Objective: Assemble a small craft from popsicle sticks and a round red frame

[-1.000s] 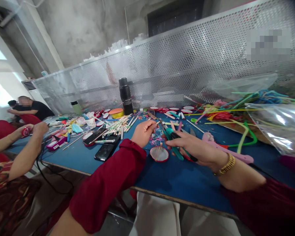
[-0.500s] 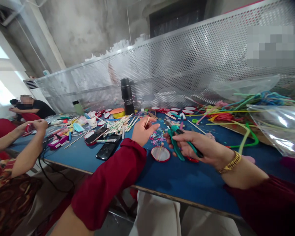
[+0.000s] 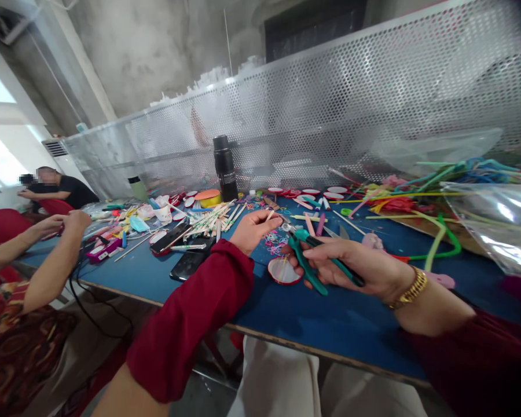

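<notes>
My left hand (image 3: 252,231) is closed in a pinch on a short pale stick (image 3: 270,216) above the table. My right hand (image 3: 341,259) grips teal-handled pliers (image 3: 306,263), and their jaws point at my left fingertips. Whether the jaws touch the stick I cannot make out. Below and between my hands lies a round white disc with a red rim (image 3: 283,272). Small colourful rubber bands (image 3: 276,242) are scattered just behind it.
A black bottle (image 3: 224,168) stands by the perforated metal screen (image 3: 321,110). Paper-wrapped sticks (image 3: 211,223) and a black phone (image 3: 189,263) lie to the left. Coloured pipe cleaners (image 3: 443,237) and a clear plastic bag (image 3: 499,231) spread at right. Another person's hands (image 3: 65,223) work at far left.
The pliers have come closer to my left hand, their jaws now at its fingertips. My left fingers have drawn together around the stick.
</notes>
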`<state>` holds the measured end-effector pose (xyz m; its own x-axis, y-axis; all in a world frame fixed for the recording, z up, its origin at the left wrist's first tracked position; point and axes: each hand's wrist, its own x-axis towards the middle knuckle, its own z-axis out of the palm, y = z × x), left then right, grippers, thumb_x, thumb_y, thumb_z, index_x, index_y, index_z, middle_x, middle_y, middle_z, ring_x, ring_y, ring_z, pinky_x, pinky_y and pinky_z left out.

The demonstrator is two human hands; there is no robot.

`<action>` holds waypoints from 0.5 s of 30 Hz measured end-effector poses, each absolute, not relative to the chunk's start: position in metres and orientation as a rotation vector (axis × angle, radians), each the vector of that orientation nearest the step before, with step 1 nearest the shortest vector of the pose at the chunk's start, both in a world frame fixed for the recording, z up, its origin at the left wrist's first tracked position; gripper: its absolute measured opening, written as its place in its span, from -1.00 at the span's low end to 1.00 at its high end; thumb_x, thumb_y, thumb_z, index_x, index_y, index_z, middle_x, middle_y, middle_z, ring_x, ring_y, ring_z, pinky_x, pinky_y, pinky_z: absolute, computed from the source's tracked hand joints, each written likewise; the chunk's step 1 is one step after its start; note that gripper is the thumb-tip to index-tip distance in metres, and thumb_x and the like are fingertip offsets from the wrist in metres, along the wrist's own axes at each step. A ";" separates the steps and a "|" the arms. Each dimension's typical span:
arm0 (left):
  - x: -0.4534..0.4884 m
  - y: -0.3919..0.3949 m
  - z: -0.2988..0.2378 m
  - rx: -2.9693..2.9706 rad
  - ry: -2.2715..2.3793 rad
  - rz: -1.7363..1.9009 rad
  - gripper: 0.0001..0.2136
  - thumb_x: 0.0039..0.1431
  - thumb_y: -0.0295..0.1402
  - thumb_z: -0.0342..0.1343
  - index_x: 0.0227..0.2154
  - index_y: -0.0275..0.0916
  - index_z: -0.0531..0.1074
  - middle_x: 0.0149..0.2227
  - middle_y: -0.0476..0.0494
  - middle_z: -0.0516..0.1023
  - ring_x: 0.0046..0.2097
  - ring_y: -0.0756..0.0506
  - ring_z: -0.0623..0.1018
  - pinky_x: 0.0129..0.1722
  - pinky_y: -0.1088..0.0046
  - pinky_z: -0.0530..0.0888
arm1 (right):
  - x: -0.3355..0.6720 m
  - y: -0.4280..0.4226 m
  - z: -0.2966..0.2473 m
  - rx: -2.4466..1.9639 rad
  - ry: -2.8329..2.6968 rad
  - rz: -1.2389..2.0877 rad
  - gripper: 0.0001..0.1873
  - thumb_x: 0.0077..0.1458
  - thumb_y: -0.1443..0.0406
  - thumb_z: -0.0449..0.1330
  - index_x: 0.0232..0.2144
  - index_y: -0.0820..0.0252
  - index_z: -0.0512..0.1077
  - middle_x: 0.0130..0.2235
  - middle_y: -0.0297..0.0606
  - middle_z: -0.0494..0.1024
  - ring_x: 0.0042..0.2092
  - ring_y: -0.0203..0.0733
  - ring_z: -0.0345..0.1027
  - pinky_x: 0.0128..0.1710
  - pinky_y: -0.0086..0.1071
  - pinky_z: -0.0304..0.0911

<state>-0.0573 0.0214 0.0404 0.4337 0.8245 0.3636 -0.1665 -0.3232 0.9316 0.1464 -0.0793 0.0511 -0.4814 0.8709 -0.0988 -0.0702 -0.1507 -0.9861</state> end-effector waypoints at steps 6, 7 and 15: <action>-0.057 0.020 0.043 1.478 0.585 1.120 -0.49 -0.15 0.09 0.49 -0.43 -0.27 0.49 -0.58 0.12 0.17 -0.54 0.12 0.11 -0.56 0.50 -0.05 | 0.142 -0.088 0.061 -0.964 -1.221 1.890 -0.76 0.01 0.30 0.37 -0.22 0.20 0.56 -0.21 -0.10 0.69 -0.21 -0.07 0.59 -0.26 -0.28 0.57; -0.058 0.021 0.044 1.467 0.585 1.134 -0.50 -0.12 0.09 0.47 -0.42 -0.26 0.49 -0.57 0.11 0.15 -0.53 0.12 0.11 -0.56 0.51 -0.05 | 0.142 -0.088 0.062 -0.961 -1.215 1.900 -0.77 0.02 0.30 0.36 -0.21 0.20 0.56 -0.20 -0.09 0.69 -0.18 -0.04 0.61 -0.23 -0.24 0.58; -0.062 0.029 0.041 1.561 0.763 1.227 -0.60 0.09 0.00 0.38 -0.27 -0.28 0.60 -0.58 0.11 0.19 -0.52 0.09 0.14 -0.52 0.50 0.09 | 0.143 -0.089 0.075 -1.083 -1.002 1.667 -0.87 0.16 0.36 0.20 -0.24 0.16 0.54 -0.27 -0.05 0.69 -0.20 -0.07 0.64 -0.35 -0.41 0.52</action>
